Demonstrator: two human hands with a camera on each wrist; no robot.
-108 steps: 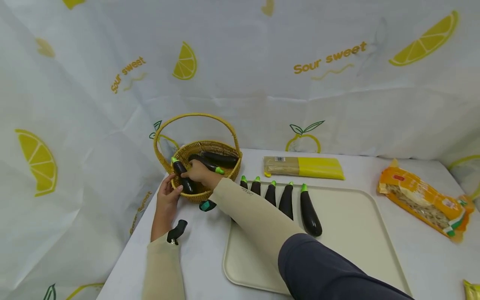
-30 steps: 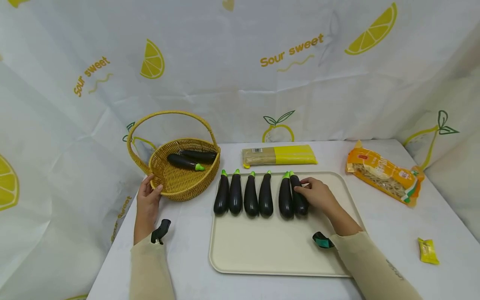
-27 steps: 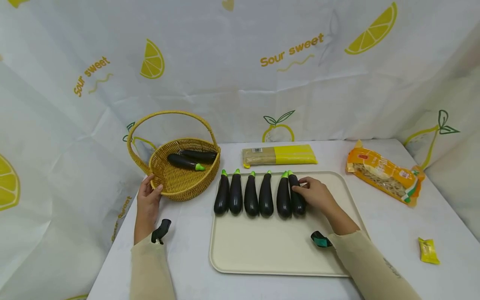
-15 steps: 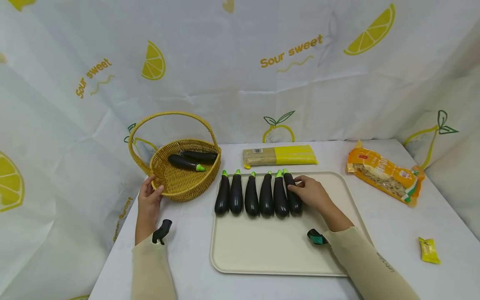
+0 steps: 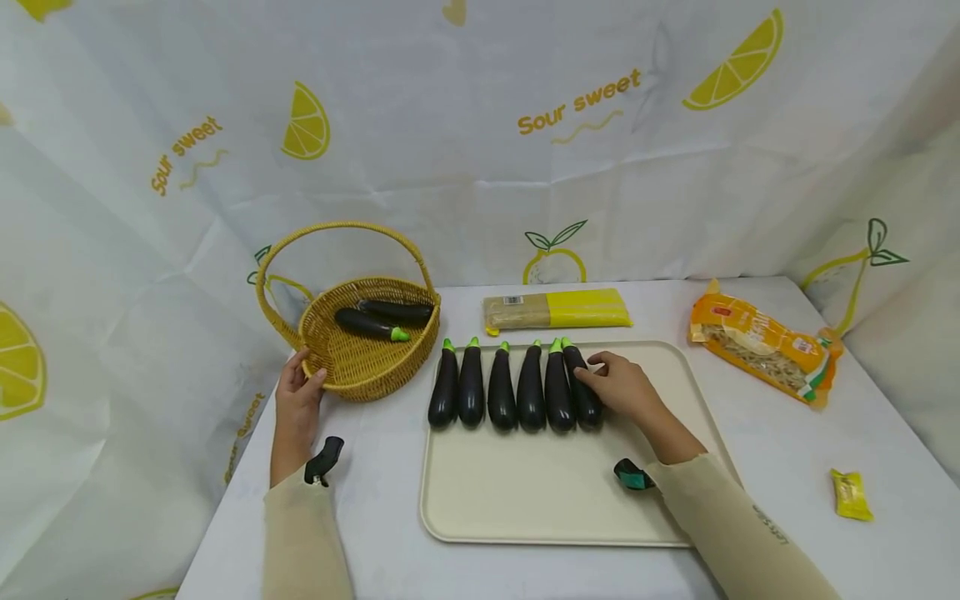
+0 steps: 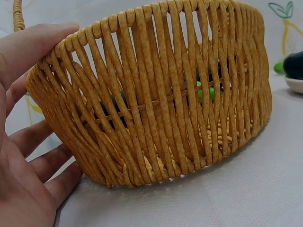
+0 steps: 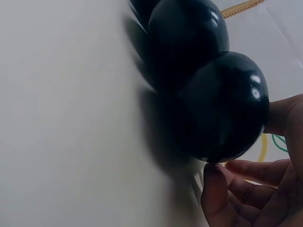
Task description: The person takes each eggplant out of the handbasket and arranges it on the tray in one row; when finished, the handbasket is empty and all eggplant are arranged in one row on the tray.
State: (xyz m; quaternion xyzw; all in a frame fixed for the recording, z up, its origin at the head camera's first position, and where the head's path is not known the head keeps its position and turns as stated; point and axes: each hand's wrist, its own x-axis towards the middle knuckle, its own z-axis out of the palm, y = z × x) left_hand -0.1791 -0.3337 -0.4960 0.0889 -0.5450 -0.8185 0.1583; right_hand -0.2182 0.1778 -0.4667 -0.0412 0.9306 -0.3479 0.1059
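My left hand (image 5: pixel 298 404) holds the near left side of a wicker basket (image 5: pixel 378 386); in the left wrist view its thumb lies along the rim and the fingers touch the woven side. Inside the basket are two dark eggplants, the nearer eggplant (image 5: pixel 363 323) with a green stem. Several eggplants lie side by side on a cream tray (image 5: pixel 525 500), stems pointing away. My right hand (image 5: pixel 626 387) grips the rightmost eggplant (image 5: pixel 585 392), which touches its neighbouring eggplant (image 5: pixel 558 392). The right wrist view shows fingers against the rounded end of that eggplant (image 7: pixel 232 104).
Behind the tray lies a flat yellow-and-tan packet (image 5: pixel 558 310). An orange bag (image 5: pixel 765 342) of dried food lies at the back right. One small yellow packet (image 5: pixel 851 494) is on the right of the white table. A lemon-print cloth (image 5: pixel 465 167) hangs behind.
My right hand went from an eggplant in the basket to the tray, then slid the rightmost pair of eggplants left against the row. The left hand stays at the basket; the last half second shows little movement.
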